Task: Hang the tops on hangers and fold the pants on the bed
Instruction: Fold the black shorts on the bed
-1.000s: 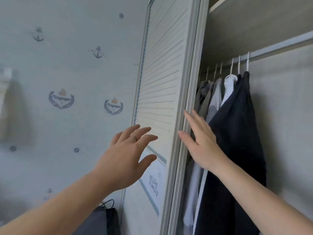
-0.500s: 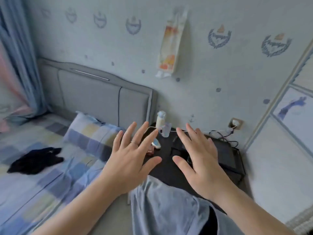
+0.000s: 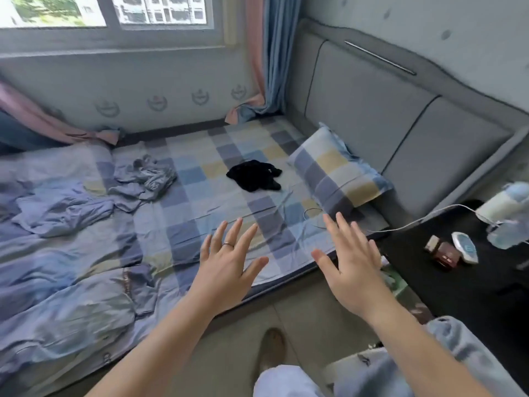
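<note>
Two garments are seen lying on the bed [image 3: 200, 202], which is covered by a checked sheet in blue, grey and yellow squares. One black garment [image 3: 253, 179] is shown crumpled in a small heap near the middle of the sheet, just beside the one checked pillow [image 3: 337, 174] and apart from it. One grey-blue garment [image 3: 144, 179] is bunched and creased further to the left, touching the rumpled blue duvet [image 3: 57, 282]. Whether either piece is a top or pants cannot be told.

The left hand [image 3: 226, 273], on which one ring [image 3: 228, 245] is worn, and the right hand [image 3: 353, 270] are held out over the near edge of the bed, fingers straight and spread, nothing grasped by either.

On the black nightstand [image 3: 458, 296] three small objects are set close together: a brown box [image 3: 442, 253], a white-and-blue oval device [image 3: 465, 247] and a blurred pale bottle [image 3: 503, 207]. One white cable [image 3: 415, 222] is run from it onto the sheet.
</note>
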Action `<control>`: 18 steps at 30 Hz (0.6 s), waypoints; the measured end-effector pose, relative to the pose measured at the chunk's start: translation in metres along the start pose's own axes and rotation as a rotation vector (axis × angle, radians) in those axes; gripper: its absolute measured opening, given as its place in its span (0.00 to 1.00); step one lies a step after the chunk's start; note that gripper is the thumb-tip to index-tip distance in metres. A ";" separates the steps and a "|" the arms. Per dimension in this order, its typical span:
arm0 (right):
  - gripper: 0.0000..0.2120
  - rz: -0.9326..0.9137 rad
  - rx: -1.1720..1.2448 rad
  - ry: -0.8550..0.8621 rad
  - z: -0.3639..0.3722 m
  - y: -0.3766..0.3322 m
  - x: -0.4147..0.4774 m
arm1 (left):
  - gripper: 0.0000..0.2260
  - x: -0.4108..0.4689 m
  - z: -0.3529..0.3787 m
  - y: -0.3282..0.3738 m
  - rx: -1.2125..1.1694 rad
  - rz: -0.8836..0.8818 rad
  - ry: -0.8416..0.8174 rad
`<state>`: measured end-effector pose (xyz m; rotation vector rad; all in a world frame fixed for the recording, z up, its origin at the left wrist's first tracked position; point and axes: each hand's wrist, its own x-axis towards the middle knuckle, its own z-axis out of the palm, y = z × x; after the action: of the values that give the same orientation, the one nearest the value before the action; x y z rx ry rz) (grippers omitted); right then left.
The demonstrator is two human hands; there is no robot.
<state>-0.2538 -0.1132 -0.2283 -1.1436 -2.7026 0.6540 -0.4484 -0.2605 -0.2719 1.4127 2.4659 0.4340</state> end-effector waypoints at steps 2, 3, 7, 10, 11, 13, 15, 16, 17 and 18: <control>0.34 -0.023 -0.005 -0.063 0.015 -0.003 0.030 | 0.33 0.012 0.003 -0.019 -0.005 -0.074 -0.028; 0.34 -0.039 -0.008 -0.088 0.022 -0.005 0.047 | 0.35 0.021 0.005 -0.027 -0.003 -0.095 -0.040; 0.33 -0.066 -0.018 -0.158 0.042 -0.005 0.117 | 0.38 0.073 0.008 -0.051 0.023 -0.144 -0.080; 0.32 -0.068 -0.047 -0.207 0.048 -0.002 0.172 | 0.30 0.119 0.005 -0.062 0.012 -0.183 -0.122; 0.32 -0.066 -0.047 -0.220 0.049 0.000 0.190 | 0.31 0.136 0.003 -0.065 0.010 -0.189 -0.133; 0.32 -0.065 -0.044 -0.251 0.051 0.005 0.224 | 0.34 0.169 -0.001 -0.070 -0.005 -0.206 -0.157; 0.32 -0.065 -0.047 -0.272 0.052 0.011 0.255 | 0.37 0.201 -0.004 -0.074 -0.020 -0.223 -0.166; 0.32 -0.059 -0.049 -0.284 0.052 0.013 0.270 | 0.34 0.216 -0.004 -0.076 -0.028 -0.227 -0.171; 0.32 -0.053 -0.053 -0.297 0.052 0.016 0.284 | 0.32 0.231 -0.004 -0.078 -0.034 -0.229 -0.173; 0.32 -0.048 -0.058 -0.310 0.053 0.019 0.297 | 0.30 0.244 -0.002 -0.080 -0.038 -0.230 -0.176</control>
<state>-0.4647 0.0914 -0.2970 -1.0642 -3.0130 0.8115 -0.6321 -0.0874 -0.3203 1.0854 2.4247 0.2919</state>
